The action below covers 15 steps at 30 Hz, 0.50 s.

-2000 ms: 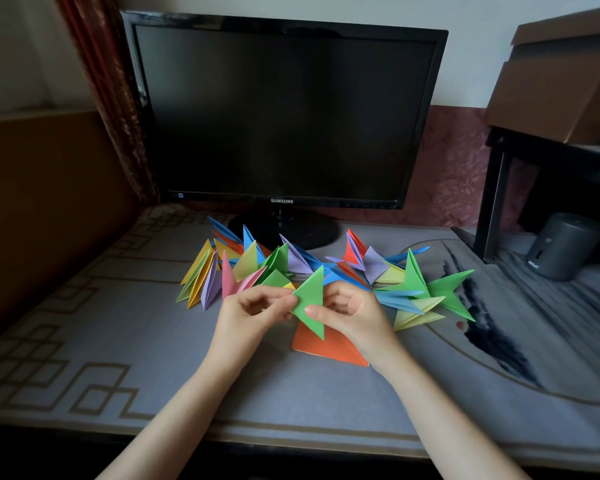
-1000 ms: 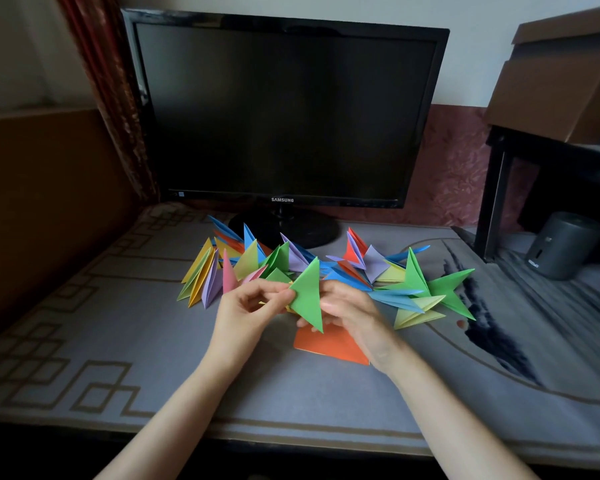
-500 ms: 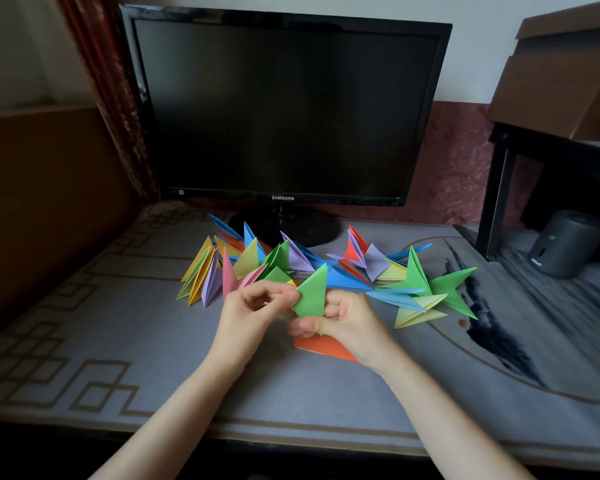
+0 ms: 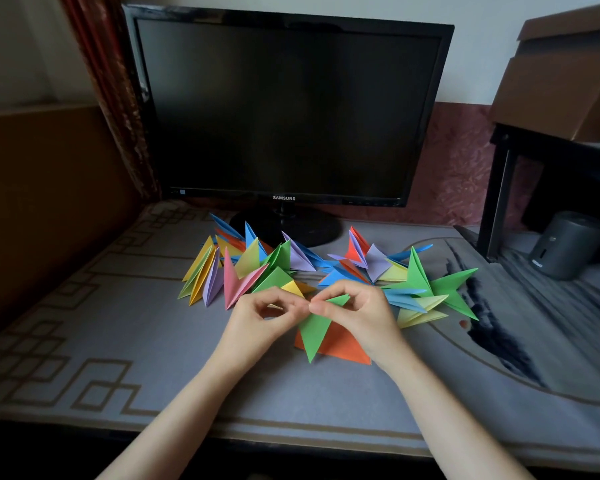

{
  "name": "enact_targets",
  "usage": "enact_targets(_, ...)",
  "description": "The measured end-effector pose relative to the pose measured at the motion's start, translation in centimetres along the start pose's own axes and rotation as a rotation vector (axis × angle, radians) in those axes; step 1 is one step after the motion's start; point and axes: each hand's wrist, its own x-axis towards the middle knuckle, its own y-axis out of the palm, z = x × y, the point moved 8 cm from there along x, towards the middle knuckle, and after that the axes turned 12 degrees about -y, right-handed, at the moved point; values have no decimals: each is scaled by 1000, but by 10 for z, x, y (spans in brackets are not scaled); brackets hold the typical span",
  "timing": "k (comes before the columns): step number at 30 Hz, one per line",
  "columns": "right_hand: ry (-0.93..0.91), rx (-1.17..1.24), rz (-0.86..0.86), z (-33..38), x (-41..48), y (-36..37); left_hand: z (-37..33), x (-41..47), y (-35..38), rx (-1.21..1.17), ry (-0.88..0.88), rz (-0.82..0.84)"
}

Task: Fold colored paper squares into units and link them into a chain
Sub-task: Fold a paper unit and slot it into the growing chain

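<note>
Between hands point(image 4: 257, 323) point(image 4: 361, 313), green unit point(image 4: 314, 336) (tip at orange sheet's point(image 4: 343, 346) edge)

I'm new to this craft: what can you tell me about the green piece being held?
The green piece is matte paper, sharply creased into a long triangle, its tip pointing toward the person. The left hand and right hand pinch its upper end from either side. Beneath it a flat orange paper lies on the table.
</note>
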Motion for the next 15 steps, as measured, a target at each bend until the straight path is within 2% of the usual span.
enact_targets(9, 53, 23, -44, -2, 0, -2, -7, -5, -3, -92, -5, -52)
enact_targets(15, 84, 59, -57, -5, -1, -4, -10, -7, -10, -45, 43, -134)
